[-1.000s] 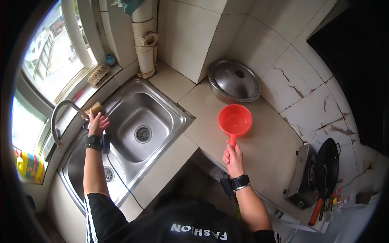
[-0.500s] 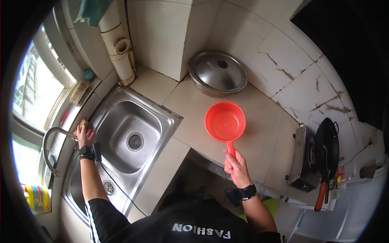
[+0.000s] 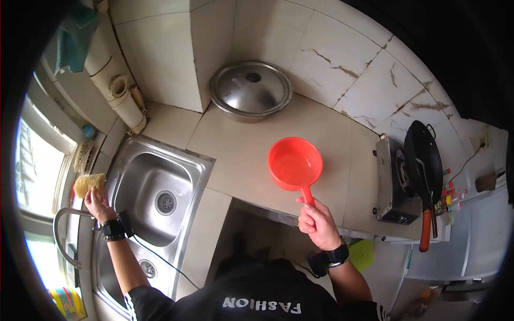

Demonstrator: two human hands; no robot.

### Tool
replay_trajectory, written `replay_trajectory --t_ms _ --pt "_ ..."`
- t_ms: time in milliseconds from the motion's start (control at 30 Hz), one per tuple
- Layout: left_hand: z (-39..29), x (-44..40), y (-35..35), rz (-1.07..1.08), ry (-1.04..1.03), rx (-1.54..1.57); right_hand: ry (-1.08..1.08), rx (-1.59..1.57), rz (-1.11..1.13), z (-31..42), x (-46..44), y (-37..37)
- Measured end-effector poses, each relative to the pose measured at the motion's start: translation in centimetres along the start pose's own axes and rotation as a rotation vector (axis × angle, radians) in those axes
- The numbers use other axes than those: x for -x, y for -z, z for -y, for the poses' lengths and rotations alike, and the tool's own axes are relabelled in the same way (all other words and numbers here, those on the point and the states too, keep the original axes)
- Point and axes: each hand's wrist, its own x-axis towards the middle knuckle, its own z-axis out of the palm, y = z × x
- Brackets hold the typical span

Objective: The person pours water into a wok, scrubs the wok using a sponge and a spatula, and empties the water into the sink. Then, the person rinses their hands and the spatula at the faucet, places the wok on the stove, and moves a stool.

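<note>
Pinched in the fingers of my left hand (image 3: 100, 206) is a yellowish sponge (image 3: 90, 185), held up at the window side of the steel sink (image 3: 140, 184), beside the curved faucet (image 3: 57, 235). My right hand (image 3: 318, 222) is closed round the handle of a red ladle-like scoop (image 3: 295, 163). The scoop is over the beige counter, right of the sink, with its bowl facing up and nothing visible in it.
A lidded steel pot (image 3: 251, 90) stands at the back wall. To the right are a gas stove (image 3: 393, 187) and an upright black wok (image 3: 423, 160). A rough scrubber (image 3: 84, 156) lies on the window ledge; a yellow package (image 3: 68, 303) is lower left.
My left hand has taken hold of the sponge and lifted it from beside the faucet. My right hand still holds the red scoop. The view has turned to the right.
</note>
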Motion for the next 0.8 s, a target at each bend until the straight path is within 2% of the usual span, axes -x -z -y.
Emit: replay_trajectory --t_ms 67,167,300,567,800 --pt "-2.0 3.9 -3.7 0.152 -0.083 0.019 0.018 0.091 -0.042 0.4 0.5 0.0" --pt "-5.9 10.5 -10.2 0.415 -0.063 -0.063 0.016 0.142 -0.072 0.5 1.2 -0.2" --pt "-6.9 16.0 -14.3 0.704 -0.059 -0.147 0.015 0.150 -0.076 -0.2 1.8 0.2" --pt "-6.9 21.6 -15.3 0.770 0.027 -0.167 0.064 0.226 -0.033 1.7 4.4 2.6" --pt "-7.0 26.6 -13.4 0.678 0.125 -0.090 0.151 0.270 -0.087 6.0 7.8 5.5"
